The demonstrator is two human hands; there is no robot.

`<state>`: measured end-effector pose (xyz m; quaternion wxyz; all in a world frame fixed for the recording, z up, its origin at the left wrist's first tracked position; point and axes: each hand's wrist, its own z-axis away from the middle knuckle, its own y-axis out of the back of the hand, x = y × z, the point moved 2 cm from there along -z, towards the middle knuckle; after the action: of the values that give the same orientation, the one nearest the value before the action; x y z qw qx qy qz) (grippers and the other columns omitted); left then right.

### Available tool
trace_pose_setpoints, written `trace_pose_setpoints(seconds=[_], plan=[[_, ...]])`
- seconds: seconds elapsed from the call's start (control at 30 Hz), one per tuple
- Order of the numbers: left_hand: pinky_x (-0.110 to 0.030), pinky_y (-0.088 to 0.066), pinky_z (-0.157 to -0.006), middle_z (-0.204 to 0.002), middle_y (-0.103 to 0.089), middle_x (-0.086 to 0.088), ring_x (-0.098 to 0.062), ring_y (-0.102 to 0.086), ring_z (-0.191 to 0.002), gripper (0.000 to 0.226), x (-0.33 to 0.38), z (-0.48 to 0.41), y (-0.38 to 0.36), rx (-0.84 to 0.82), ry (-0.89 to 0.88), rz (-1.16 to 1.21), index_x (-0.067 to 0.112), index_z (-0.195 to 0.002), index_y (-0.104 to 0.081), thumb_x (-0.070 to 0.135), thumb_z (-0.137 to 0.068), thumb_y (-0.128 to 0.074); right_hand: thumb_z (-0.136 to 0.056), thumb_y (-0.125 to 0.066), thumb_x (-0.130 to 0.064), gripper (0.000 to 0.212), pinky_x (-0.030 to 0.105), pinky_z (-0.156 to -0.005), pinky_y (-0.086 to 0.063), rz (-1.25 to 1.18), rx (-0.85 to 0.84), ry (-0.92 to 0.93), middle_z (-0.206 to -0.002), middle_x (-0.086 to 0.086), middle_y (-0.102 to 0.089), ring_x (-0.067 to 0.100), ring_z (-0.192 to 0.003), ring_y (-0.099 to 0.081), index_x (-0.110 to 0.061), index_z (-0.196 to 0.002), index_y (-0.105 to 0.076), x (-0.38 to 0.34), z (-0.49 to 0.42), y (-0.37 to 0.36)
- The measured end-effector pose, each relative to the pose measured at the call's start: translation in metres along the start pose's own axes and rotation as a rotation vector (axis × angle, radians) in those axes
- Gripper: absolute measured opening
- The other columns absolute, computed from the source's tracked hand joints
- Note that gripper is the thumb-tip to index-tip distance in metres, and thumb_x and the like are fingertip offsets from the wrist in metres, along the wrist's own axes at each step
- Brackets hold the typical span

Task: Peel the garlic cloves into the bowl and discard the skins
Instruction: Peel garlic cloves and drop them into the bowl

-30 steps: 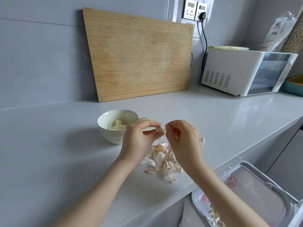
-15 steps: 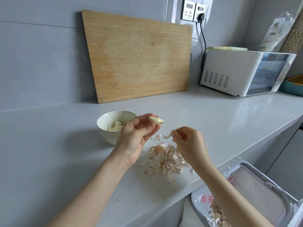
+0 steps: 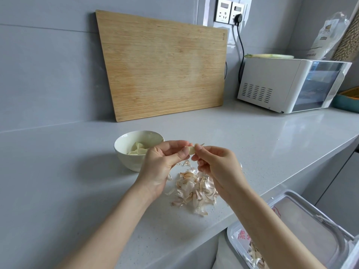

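White bowl (image 3: 128, 162) sits just beside the left hand (image 3: 161, 164), handy for dropping in the garlic clove (image 3: 192, 150) it pinches. The right hand (image 3: 219, 167) nips the clove's tip, likely to strip leftover skin over the skins (image 3: 194, 189) heaped below, near the bin (image 3: 310, 220).
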<state>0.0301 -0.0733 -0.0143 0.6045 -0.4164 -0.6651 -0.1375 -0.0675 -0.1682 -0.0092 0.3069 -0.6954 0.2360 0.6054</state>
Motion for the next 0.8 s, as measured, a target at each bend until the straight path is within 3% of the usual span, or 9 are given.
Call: trace_pose_setpoints(seconds=[0.07, 0.17, 0.23, 0.33, 0.43, 0.57, 0.7, 0.8], plan=[[-0.029, -0.055, -0.079, -0.08, -0.074, -0.004, -0.018, -0.069, -0.079, 0.012, -0.002, -0.001, 0.001, 0.053, -0.048, -0.143, 0.016, -0.076, -0.072, 0.012, -0.065, -0.074, -0.087, -0.066, -0.017, 0.02, 0.019, -0.049, -0.038, 0.08, 0.034, 0.014, -0.056, 0.001, -0.064, 0.008, -0.048, -0.044, -0.001, -0.074, -0.07, 0.0, 0.002, 0.002], [-0.019, -0.052, -0.066, -0.071, -0.073, 0.007, -0.011, -0.07, -0.07, 0.017, -0.004, 0.0, 0.001, 0.092, -0.168, -0.421, 0.024, -0.072, -0.072, 0.008, -0.072, -0.076, -0.087, -0.065, -0.02, 0.026, 0.019, -0.043, -0.031, 0.399, 0.129, 0.114, -0.052, 0.003, -0.062, 0.004, -0.037, -0.038, -0.001, -0.068, -0.067, 0.0, 0.003, 0.003], [-0.011, -0.048, -0.056, -0.067, -0.07, 0.015, -0.004, -0.068, -0.069, 0.018, -0.002, 0.002, -0.002, 0.088, -0.241, -0.534, 0.028, -0.071, -0.071, 0.011, -0.072, -0.077, -0.088, -0.063, -0.021, 0.029, 0.023, -0.045, -0.03, 0.557, 0.171, 0.18, -0.059, 0.014, -0.063, 0.009, -0.041, -0.038, 0.002, -0.071, -0.063, 0.001, 0.002, 0.002], [-0.009, -0.046, -0.052, -0.066, -0.067, 0.021, 0.002, -0.066, -0.068, 0.021, 0.0, 0.004, -0.004, 0.082, -0.295, -0.589, 0.031, -0.071, -0.07, 0.011, -0.072, -0.077, -0.089, -0.058, -0.017, 0.026, 0.026, -0.049, -0.028, 0.573, 0.133, 0.195, -0.062, 0.018, -0.057, 0.013, -0.047, -0.035, 0.004, -0.075, -0.06, 0.001, 0.001, -0.002], [-0.015, -0.05, -0.056, -0.072, -0.071, 0.013, -0.006, -0.069, -0.072, 0.017, -0.002, 0.001, -0.001, 0.114, -0.249, -0.535, 0.027, -0.072, -0.071, 0.012, -0.072, -0.077, -0.089, -0.053, -0.013, 0.026, 0.026, -0.048, -0.026, 0.569, 0.08, 0.174, -0.06, 0.009, -0.046, 0.014, -0.05, -0.032, 0.009, -0.075, -0.054, 0.004, 0.003, -0.002], [-0.037, -0.056, -0.079, -0.077, -0.074, -0.005, -0.025, -0.071, -0.076, 0.014, -0.001, -0.001, 0.002, 0.148, -0.153, -0.31, 0.017, -0.074, -0.07, 0.005, -0.07, -0.077, -0.088, -0.05, -0.013, 0.031, 0.026, -0.049, -0.024, 0.596, 0.106, 0.147, -0.06, 0.012, -0.041, 0.017, -0.053, -0.032, 0.014, -0.072, -0.051, 0.01, 0.001, 0.004], [-0.034, -0.056, -0.079, -0.077, -0.073, -0.007, -0.022, -0.071, -0.073, 0.023, 0.002, 0.001, -0.002, 0.128, -0.11, -0.146, 0.009, -0.076, -0.067, 0.015, -0.057, -0.077, -0.093, -0.047, -0.021, 0.042, 0.02, -0.042, -0.025, 0.53, 0.069, 0.18, -0.048, 0.006, -0.044, 0.013, -0.041, -0.034, -0.001, -0.056, -0.051, 0.008, 0.003, 0.006], [-0.029, -0.057, -0.077, -0.073, -0.071, -0.005, -0.021, -0.07, -0.072, 0.023, 0.003, 0.001, -0.002, 0.126, -0.081, -0.102, 0.007, -0.077, -0.066, 0.013, -0.057, -0.076, -0.094, -0.054, -0.023, 0.02, 0.015, -0.044, -0.033, 0.358, 0.022, 0.257, -0.057, -0.005, -0.06, 0.001, -0.044, -0.044, -0.011, -0.084, -0.066, 0.004, 0.005, 0.004]])
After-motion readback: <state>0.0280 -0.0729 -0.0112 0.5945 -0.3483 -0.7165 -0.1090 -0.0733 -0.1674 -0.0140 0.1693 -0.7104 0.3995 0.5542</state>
